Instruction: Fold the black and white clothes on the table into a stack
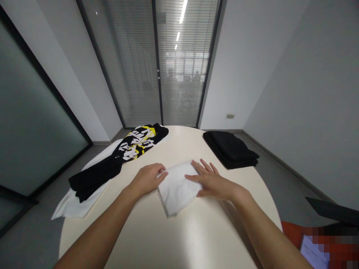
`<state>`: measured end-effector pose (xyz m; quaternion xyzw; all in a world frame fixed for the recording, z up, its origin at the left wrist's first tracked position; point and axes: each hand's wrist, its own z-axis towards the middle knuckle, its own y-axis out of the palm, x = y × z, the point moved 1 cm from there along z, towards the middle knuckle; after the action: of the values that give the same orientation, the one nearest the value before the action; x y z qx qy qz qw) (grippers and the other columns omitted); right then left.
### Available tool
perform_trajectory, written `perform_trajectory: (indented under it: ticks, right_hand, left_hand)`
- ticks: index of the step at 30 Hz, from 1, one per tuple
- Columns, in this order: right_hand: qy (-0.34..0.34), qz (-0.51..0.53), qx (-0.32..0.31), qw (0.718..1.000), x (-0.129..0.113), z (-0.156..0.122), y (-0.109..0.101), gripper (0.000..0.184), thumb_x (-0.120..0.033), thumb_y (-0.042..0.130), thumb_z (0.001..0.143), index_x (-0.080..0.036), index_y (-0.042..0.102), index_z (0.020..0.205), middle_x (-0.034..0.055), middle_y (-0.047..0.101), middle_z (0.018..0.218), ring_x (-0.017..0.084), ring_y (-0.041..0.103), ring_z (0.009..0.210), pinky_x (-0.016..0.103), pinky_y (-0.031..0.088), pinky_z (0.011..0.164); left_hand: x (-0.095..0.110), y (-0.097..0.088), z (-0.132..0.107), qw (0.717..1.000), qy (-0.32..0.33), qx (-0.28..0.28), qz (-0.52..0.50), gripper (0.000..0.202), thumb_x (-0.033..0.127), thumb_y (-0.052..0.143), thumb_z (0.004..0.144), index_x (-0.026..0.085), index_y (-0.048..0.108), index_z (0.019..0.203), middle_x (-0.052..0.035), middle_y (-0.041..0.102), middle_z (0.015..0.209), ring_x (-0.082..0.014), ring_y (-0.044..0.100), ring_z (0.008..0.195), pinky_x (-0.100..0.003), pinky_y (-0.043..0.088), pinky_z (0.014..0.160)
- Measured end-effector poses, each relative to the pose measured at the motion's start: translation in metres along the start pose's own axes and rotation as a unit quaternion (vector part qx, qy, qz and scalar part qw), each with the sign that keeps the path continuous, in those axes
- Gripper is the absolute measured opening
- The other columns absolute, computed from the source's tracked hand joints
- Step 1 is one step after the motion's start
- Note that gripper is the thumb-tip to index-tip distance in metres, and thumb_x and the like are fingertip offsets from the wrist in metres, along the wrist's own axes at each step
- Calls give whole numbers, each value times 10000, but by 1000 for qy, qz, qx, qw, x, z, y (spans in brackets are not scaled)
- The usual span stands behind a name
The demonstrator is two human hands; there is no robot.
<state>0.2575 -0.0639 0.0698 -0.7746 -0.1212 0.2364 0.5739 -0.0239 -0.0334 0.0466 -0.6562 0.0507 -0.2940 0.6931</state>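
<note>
A folded white cloth (179, 188) lies on the pale round table in front of me, its layers showing along the left edge. My left hand (149, 178) is at its upper left corner, with the fingers curled and the thumb resting on the fabric, gripping the edge. On the opposite side my right hand (211, 181) lies over the cloth's right edge, fingers spread and holding nothing. Whether the white cloth is a shirt or something else does not show.
On the table's left lie a black garment with white and yellow lettering (137, 144) and a white garment (70, 203) beneath it, overhanging the edge. A folded black stack of clothing (230, 147) sits at the right. The round table (146, 235) has a curved edge.
</note>
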Motion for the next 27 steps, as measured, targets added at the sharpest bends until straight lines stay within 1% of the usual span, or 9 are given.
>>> perform_trajectory:
  ticks: [3, 5, 8, 10, 12, 15, 19, 23, 27]
  right_hand:
    - [62, -43, 85, 994, 19, -3, -6, 677, -90, 676, 816, -386, 566, 1414, 56, 134, 1690, 386, 32, 1542, 614, 130, 1192]
    - [97, -49, 135, 985, 27, -4, -12, 625, -37, 587, 835, -307, 589, 1399, 105, 289, 1640, 358, 238, 1506, 544, 298, 1151]
    - [198, -7, 156, 968, 27, -4, -18, 381, -225, 455, 980, -178, 627, 1318, 186, 633, 1324, 315, 609, 1209, 427, 499, 932]
    - [291, 11, 123, 949, 22, -4, -19, 520, -472, 331, 1031, -126, 697, 1159, 214, 716, 1107, 340, 686, 1040, 440, 512, 854]
    - [332, 15, 65, 941, 15, -4, -18, 712, -638, 259, 1000, -110, 737, 1002, 237, 726, 1026, 370, 697, 1007, 450, 500, 844]
    - [301, 39, -2, 953, 9, -2, -14, 691, -644, 303, 988, -124, 743, 871, 207, 743, 908, 332, 717, 941, 381, 492, 796]
    - [233, 85, -11, 969, 17, 5, -4, 528, -484, 388, 1006, -150, 708, 750, 128, 729, 714, 237, 707, 731, 299, 452, 684]
    - [206, 107, 44, 972, 35, 19, 11, 421, -392, 437, 998, -150, 693, 769, 103, 724, 703, 200, 673, 688, 282, 418, 677]
    - [231, 98, 143, 957, 41, 28, 17, 344, -419, 492, 980, -155, 704, 915, 123, 754, 910, 208, 685, 829, 277, 413, 713]
  left_hand:
    - [9, -7, -2, 998, -35, -48, 26, 448, 508, 385, 1006, 218, 626, 764, -31, 668, 725, -201, 643, 728, -300, 429, 684]
    - [16, -6, -2, 998, -23, -42, 28, 453, 509, 396, 1001, 217, 613, 731, -34, 663, 708, -208, 646, 732, -312, 450, 696]
    - [22, 4, -2, 998, 52, 20, -5, 282, 431, 504, 969, 214, 658, 1065, -83, 710, 1104, -239, 643, 1056, -370, 491, 925]
    - [22, 14, -4, 992, 119, 21, -26, 448, 408, 551, 952, 211, 545, 1355, -116, 522, 1473, -267, 461, 1368, -423, 389, 1126]
    - [21, 23, -6, 987, 153, -17, -35, 596, 418, 549, 958, 210, 411, 1499, -120, 304, 1630, -284, 278, 1499, -465, 295, 1207]
    - [19, 28, -9, 986, 157, -46, -45, 626, 408, 542, 963, 215, 368, 1532, -116, 245, 1656, -281, 300, 1493, -466, 315, 1206]
    - [26, 19, -10, 983, 174, -26, -49, 531, 363, 585, 931, 238, 497, 1439, -85, 417, 1568, -261, 463, 1383, -433, 396, 1158]
    - [34, 13, -9, 977, 195, -17, -80, 370, 358, 562, 951, 240, 607, 1299, -63, 579, 1402, -213, 601, 1221, -362, 483, 1059]
    - [38, 14, -9, 973, 212, -5, -87, 273, 348, 525, 976, 245, 667, 1184, -52, 674, 1219, -196, 656, 1077, -345, 518, 967]
